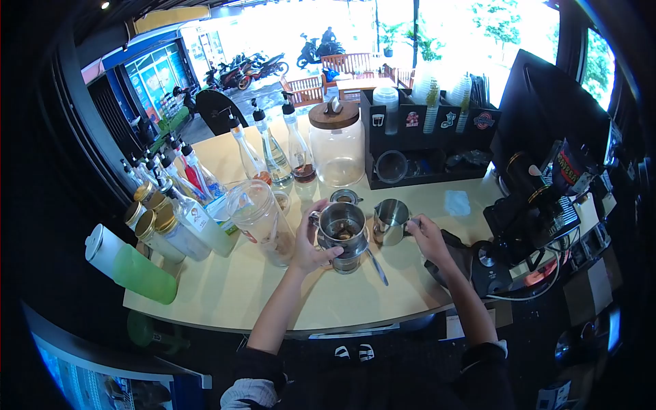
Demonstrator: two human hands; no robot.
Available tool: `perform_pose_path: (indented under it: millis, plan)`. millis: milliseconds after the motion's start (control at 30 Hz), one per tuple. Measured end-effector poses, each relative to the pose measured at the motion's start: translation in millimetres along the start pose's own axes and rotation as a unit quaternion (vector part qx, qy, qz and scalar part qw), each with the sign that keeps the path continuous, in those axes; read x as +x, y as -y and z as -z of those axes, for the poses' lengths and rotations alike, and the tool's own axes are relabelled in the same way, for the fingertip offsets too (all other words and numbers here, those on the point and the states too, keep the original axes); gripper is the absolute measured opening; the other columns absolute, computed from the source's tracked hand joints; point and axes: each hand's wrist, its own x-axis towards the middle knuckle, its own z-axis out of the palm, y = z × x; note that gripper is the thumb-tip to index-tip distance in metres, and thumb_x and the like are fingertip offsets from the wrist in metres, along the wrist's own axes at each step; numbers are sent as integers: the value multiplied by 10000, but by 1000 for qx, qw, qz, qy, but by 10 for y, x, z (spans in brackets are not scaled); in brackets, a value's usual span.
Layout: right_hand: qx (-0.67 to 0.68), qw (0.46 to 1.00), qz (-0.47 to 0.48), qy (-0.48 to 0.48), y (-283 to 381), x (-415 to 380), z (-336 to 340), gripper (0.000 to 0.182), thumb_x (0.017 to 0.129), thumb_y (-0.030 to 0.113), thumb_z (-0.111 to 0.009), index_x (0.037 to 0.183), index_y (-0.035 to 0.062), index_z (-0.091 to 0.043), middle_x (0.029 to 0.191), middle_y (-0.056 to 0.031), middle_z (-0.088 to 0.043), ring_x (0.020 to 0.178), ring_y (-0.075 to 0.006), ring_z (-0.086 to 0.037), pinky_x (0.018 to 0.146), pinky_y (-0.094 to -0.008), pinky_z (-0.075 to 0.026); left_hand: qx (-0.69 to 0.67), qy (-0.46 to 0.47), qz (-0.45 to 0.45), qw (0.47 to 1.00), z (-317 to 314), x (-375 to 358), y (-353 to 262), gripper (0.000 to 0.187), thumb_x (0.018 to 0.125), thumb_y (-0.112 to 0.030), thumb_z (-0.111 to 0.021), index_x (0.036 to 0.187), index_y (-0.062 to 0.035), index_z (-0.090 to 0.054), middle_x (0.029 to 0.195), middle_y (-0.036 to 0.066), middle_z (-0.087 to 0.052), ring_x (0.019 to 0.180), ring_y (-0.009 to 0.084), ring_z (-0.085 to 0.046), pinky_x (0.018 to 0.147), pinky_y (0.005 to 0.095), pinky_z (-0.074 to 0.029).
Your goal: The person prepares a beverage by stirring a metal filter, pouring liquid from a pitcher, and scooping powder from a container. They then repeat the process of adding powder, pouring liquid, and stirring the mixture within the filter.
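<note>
My left hand (313, 239) is wrapped round the side of a metal coffee drip filter (343, 222), its thumb along the near rim. Dark contents show at the bottom of the filter, which sits above a small glass (346, 264); whether it rests fully on the glass is hard to tell. A spoon (377, 266) slants beside the glass. To the right, my right hand (428, 238) grips the handle of a steel milk pitcher (391, 220), which is upright at the counter. Behind the filter lies a small round metal lid (346, 196).
A clear plastic jug (263, 222) stands left of my left hand. Pump bottles (273, 154), a large wooden-lidded jar (337, 147) and a black cup organizer (430, 137) line the back. A green-and-white tumbler (130, 265) is at left. Black equipment (488, 263) sits at right.
</note>
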Motion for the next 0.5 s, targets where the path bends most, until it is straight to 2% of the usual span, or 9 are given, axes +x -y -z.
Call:
perform_pose_path:
  millis: [67, 167, 200, 333, 400, 500]
  plan:
    - [82, 996, 16, 27, -74, 25, -43, 162, 938, 147, -536, 854, 9, -543, 757, 0, -551, 689, -55, -480, 632, -238, -407, -50, -1, 55, 997, 18, -49, 51, 959, 549, -271, -878, 1320, -5, -374, 1267, 119, -488, 1206, 219, -473, 1047, 336, -338]
    - [133, 990, 35, 13, -1, 43, -75, 167, 943, 144, -526, 821, 31, -524, 733, 18, -520, 661, -44, -443, 618, -217, -372, -31, 38, 99, 994, 132, -167, 226, 885, 551, -214, -878, 1275, 8, -419, 1222, 106, -529, 1169, 199, -505, 1042, 328, -347]
    - [131, 991, 38, 10, 78, 59, -65, 167, 943, 144, -526, 821, 31, -524, 733, 18, -520, 661, -44, -443, 618, -217, -372, -45, 18, 86, 995, 101, -176, 205, 817, 559, -185, -873, 1234, 9, -456, 1185, 102, -557, 1139, 199, -530, 1029, 330, -363]
    - [173, 984, 44, -13, 518, 89, 39, 163, 944, 156, -527, 826, 44, -516, 719, 16, -523, 660, -49, -453, 625, -213, -368, -52, 23, 74, 996, 85, -190, 225, 778, 580, -192, -860, 1224, 3, -470, 1173, 105, -566, 1116, 201, -546, 1001, 334, -390]
    - [186, 981, 52, -3, 888, 88, 126, 152, 940, 154, -538, 834, 49, -510, 737, -4, -564, 676, -60, -504, 626, -226, -398, -38, 24, 68, 997, 86, -179, 219, 773, 582, -196, -857, 1223, 4, -473, 1167, 103, -569, 1115, 200, -545, 1001, 336, -389]
    - [165, 984, 70, 18, 1348, 141, 199, 128, 922, 140, -554, 824, 67, -514, 745, 13, -565, 698, -47, -522, 653, -207, -403, -19, 15, 65, 998, 70, -200, 205, 761, 586, -204, -852, 1216, 6, -481, 1159, 99, -574, 1111, 198, -546, 999, 337, -387]
